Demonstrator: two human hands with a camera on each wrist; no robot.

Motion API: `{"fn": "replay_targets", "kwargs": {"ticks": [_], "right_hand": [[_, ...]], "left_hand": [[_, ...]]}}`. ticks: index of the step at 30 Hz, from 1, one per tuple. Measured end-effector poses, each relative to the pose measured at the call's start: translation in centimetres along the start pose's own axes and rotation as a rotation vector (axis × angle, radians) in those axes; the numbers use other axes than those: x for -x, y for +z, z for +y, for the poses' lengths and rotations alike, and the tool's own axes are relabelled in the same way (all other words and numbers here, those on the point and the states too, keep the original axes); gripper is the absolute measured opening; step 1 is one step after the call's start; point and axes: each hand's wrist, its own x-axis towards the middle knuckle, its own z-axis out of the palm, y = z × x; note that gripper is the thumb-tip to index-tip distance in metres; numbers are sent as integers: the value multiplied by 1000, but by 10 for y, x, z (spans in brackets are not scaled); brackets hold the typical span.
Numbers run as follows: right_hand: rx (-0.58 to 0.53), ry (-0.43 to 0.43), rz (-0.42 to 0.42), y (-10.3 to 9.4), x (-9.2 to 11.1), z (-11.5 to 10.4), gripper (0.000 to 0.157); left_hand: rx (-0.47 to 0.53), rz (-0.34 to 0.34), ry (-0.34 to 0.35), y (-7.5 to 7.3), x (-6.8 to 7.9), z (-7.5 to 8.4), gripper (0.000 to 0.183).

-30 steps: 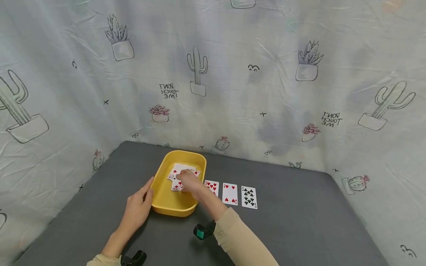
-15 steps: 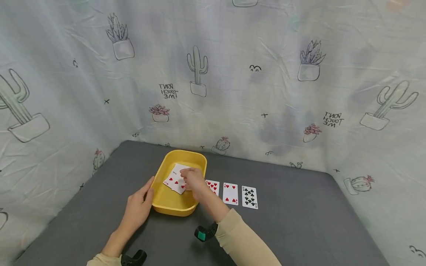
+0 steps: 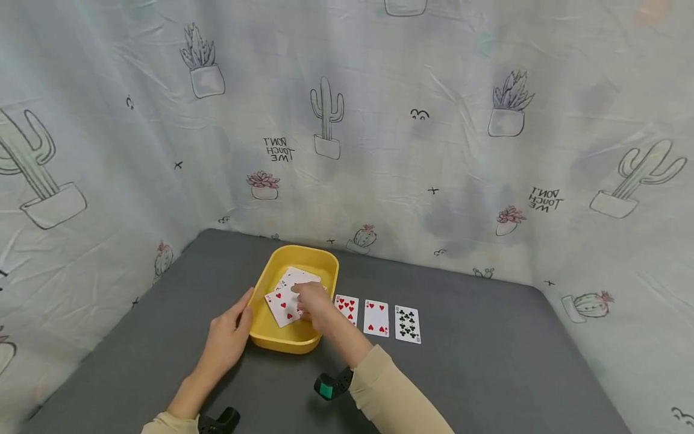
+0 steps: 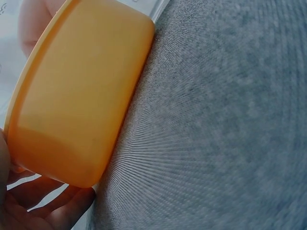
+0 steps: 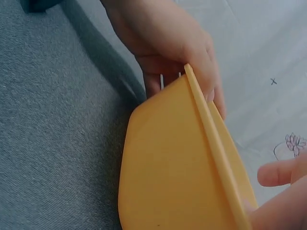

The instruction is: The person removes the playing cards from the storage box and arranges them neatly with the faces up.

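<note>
Left hand (image 3: 225, 337) grips yellow plastic tub (image 3: 273, 330) at left side, fingers partly spread. Right hand (image 3: 316, 303) over playing cards (image 3: 283, 308) inside tub, fingers bent, can't tell if pinching any. 3 face-up cards (image 3: 376, 318) right of tub.

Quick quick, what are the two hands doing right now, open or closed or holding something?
Left hand: holding the yellow tray by its edge.
Right hand: over the cards; can't tell if it's pinching one.

My right hand (image 3: 316, 302) has room upward; the yellow tray (image 3: 282, 345) walls me in sideways. My left hand (image 3: 228, 336) bars its left side.
</note>
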Motion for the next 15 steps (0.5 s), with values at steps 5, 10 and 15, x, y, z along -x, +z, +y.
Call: {"fn": "replay_targets", "kwargs": {"ticks": [5,10,15], "right_hand": [[-51,42,-39,1,10,2,47],[-220,118,-111,1,16,6,54],[-324,160,-134,-1,18,9,60]], "left_hand": [[-7,-5,-12,-1,1,2,43],[-10,-18,-30,-1,2,3,43],[-11,-9,-31,1,2,5,43]]}}
